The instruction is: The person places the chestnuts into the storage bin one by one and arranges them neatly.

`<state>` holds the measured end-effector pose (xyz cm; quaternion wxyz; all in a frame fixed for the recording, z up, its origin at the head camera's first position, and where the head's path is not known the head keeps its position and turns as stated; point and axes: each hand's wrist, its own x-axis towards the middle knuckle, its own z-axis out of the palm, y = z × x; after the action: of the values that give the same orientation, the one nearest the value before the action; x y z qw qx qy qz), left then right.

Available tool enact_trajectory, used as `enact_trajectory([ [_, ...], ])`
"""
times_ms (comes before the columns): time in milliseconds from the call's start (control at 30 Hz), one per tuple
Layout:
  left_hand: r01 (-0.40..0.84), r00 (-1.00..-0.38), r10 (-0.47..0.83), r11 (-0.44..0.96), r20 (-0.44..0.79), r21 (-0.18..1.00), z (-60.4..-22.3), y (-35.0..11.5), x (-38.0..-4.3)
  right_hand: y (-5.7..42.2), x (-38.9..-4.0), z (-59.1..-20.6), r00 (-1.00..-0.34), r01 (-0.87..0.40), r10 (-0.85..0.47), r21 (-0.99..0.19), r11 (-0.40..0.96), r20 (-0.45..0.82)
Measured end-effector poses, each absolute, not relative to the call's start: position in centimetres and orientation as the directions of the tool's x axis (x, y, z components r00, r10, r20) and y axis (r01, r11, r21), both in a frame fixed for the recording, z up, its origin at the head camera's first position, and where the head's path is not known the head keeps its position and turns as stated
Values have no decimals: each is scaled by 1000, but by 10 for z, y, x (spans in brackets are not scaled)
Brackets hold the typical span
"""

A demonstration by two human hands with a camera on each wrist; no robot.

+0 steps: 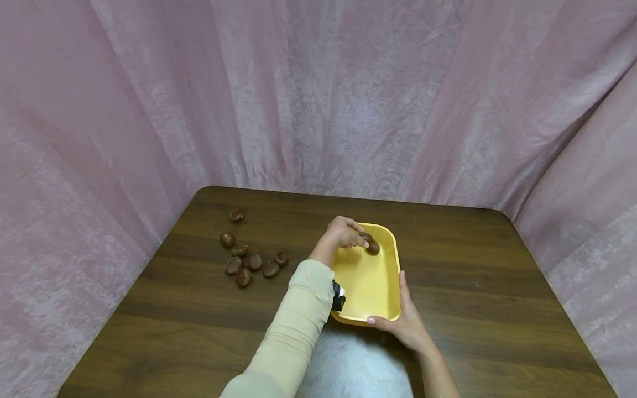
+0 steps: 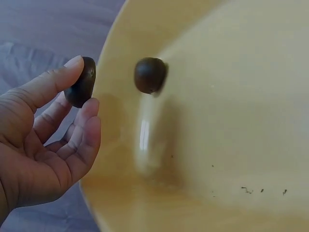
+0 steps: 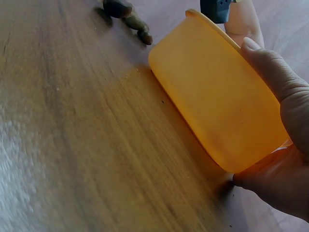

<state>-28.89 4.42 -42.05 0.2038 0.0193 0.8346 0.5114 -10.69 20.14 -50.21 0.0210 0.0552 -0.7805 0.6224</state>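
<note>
Over the far end of a yellow plastic tub (image 1: 365, 287), my left hand (image 1: 343, 232) pinches a brown chestnut (image 2: 83, 82) between thumb and fingers. Another chestnut (image 2: 150, 75) lies inside the tub, close to its far wall. My right hand (image 1: 409, 325) grips the tub's near right corner. In the right wrist view its thumb (image 3: 273, 67) lies along the rim, and the other fingers are partly hidden round the tub's side.
Several loose chestnuts (image 1: 255, 262) lie on the dark wooden table (image 1: 478, 309) left of the tub. One chestnut (image 1: 236, 215) sits apart, farther back. Pink curtains (image 1: 348, 99) hang behind the table and at its sides.
</note>
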Motion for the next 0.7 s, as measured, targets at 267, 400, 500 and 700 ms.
enact_trajectory([
  [267, -139, -898, 285, 540, -335, 830, -430, 57, -286, 202, -105, -501, -995, -95, -46, -967, 238, 86],
  [400, -153, -880, 299, 556, -368, 817, -436, 62, -283, 202, -101, -503, -995, -93, -43, -966, 243, 85],
  [500, -152, -873, 309, 564, -377, 812, -441, 66, -281, 201, -100, -503, -995, -95, -43, -967, 237, 87],
  [700, -143, -853, 364, 529, -375, 837, -448, 72, -277, 201, -101, -503, -995, -102, -36, -965, 240, 97],
])
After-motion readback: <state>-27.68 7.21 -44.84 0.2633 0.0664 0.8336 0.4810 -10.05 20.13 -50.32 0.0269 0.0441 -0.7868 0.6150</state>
